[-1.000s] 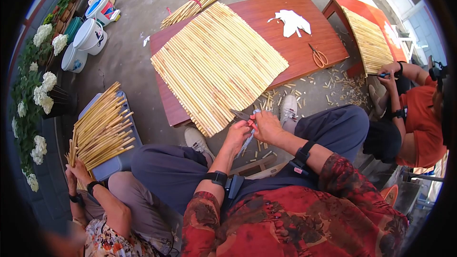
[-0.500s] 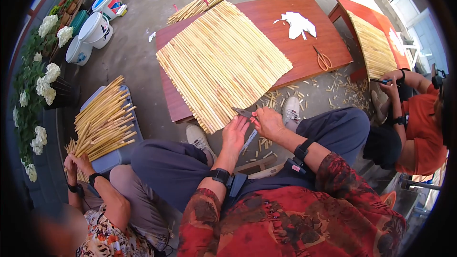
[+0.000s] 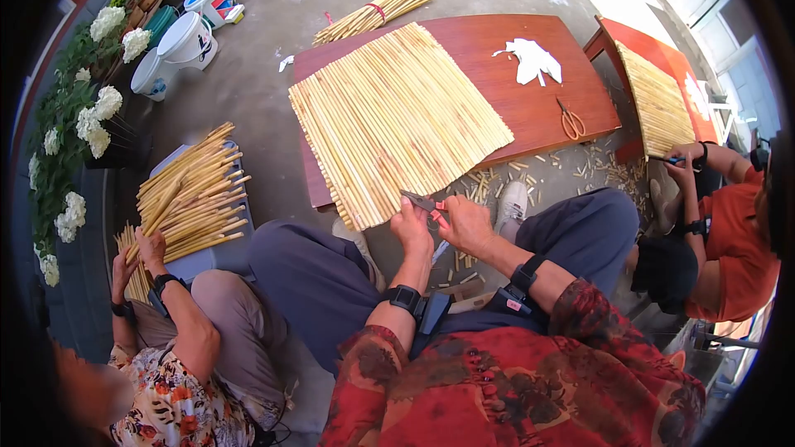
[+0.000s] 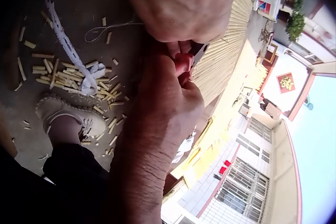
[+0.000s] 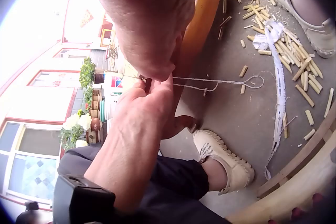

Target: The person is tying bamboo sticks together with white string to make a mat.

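Working at the near edge of the tabletop (image 3: 530,108), both hands meet at the near corner of the reed mat (image 3: 397,120). The right hand (image 3: 465,225) grips red-handled cutters (image 3: 424,203); the left hand (image 3: 411,228) pinches a thin string (image 5: 220,83) beside them. Judging by the cut bits (image 3: 476,186) on the floor, trimming is well along, with tying off at this corner unfinished.

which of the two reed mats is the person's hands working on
The large pale reed mat on the nearer dark red table, at whose near edge both hands meet; the narrower reed mat lies on the far right table, before another person.
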`<state>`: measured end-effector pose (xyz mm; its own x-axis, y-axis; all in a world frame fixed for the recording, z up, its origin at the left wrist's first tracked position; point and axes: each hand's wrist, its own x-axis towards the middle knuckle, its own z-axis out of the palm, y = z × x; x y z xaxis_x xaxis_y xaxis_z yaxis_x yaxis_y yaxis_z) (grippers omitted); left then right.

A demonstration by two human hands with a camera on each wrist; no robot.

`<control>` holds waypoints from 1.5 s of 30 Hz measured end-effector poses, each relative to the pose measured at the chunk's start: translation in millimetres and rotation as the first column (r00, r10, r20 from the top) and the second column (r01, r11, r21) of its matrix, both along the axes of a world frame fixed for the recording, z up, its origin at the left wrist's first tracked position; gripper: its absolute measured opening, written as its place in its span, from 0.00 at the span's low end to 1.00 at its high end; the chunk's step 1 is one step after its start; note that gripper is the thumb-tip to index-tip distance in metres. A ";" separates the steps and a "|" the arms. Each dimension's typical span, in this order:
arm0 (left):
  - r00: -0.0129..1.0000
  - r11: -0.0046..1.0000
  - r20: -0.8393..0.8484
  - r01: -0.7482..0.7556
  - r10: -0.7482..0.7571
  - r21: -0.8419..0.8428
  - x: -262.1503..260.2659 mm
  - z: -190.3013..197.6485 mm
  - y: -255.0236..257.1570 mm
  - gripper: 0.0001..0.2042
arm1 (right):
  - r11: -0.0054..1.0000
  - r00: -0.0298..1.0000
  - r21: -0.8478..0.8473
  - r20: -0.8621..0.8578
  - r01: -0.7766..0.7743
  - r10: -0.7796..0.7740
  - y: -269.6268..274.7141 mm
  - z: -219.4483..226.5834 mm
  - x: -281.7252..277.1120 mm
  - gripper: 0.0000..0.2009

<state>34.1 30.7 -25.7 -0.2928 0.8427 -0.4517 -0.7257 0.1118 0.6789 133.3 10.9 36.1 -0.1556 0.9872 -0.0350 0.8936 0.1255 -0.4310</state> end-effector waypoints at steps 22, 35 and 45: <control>0.990 0.999 -0.135 -0.035 0.031 -0.024 -19.4 20.7 -2.7 0.13 | 0.999 0.999 0.026 0.035 -0.025 0.024 -3.4 35.0 -20.7 0.15; 0.996 0.998 0.071 0.052 -0.054 0.029 -26.5 -10.8 1.9 0.15 | 0.993 0.973 0.006 -0.198 0.118 -0.114 23.9 106.5 13.7 0.14; 0.755 0.704 0.055 0.632 -0.653 -0.324 -45.9 10.4 -9.1 0.16 | 0.916 0.970 -0.395 -0.188 0.072 -0.157 47.2 72.0 81.3 0.16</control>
